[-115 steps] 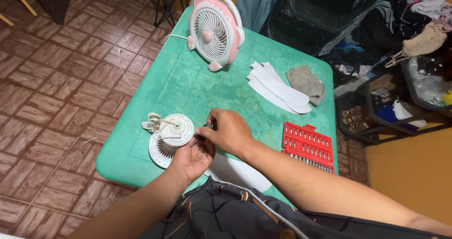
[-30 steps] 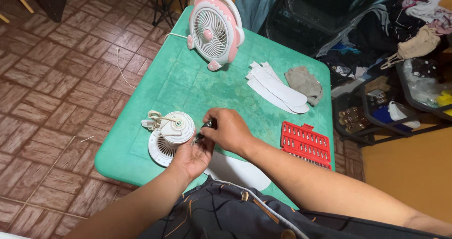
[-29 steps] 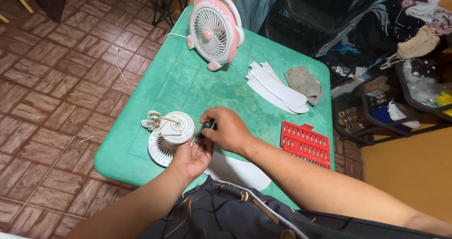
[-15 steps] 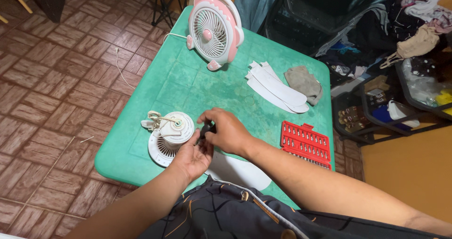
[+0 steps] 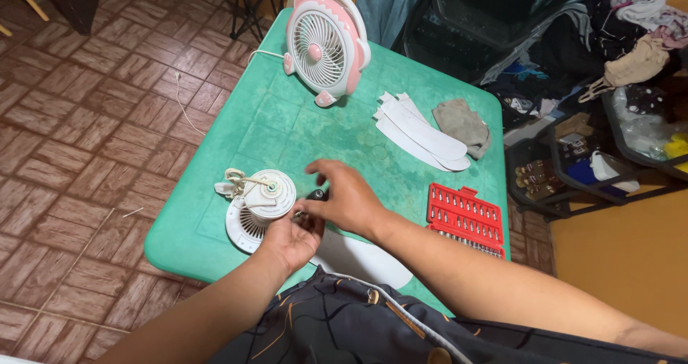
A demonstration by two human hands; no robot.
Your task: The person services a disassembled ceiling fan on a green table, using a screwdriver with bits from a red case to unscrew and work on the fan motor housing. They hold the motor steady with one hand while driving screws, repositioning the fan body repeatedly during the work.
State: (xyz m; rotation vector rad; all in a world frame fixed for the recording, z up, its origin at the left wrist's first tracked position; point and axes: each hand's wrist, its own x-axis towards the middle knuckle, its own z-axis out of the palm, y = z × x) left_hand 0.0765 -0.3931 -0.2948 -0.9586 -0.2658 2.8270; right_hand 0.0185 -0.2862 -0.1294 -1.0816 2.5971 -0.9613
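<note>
Reddish-brown floor tiles [image 5: 79,142] surround a green table [image 5: 301,127], seen from the head camera, the only view. The landmark is a white motor unit [image 5: 266,195], a round drum with a coiled cord on top, seated on a vented white disc near the table's front left corner. Well behind it, at the far edge, stands an assembled pink and white desk fan [image 5: 326,41]. To the motor's right and further back lie white fan blades [image 5: 421,131] with a grey cloth [image 5: 464,124] touching them. Further right, level with the motor, an open red bit set [image 5: 466,217] lies flat.

The left hand [image 5: 290,241] sits just in front and right of the motor, fingers curled together against its side. The right hand [image 5: 347,199] comes in from the right, thumb and fingers pinched around a small black tool handle [image 5: 316,194] whose tip points at the drum's side.

As a judgement, the teardown looks well along: blades are off and the motor stands bare, while the drum is still seated on its disc and the cord still attached.

The tool tip and whatever it meets are hidden behind the left fingers. A white panel [image 5: 362,256] in front of the motor is partly covered by the right forearm. Clutter beyond the table's right edge is too jumbled to name.
</note>
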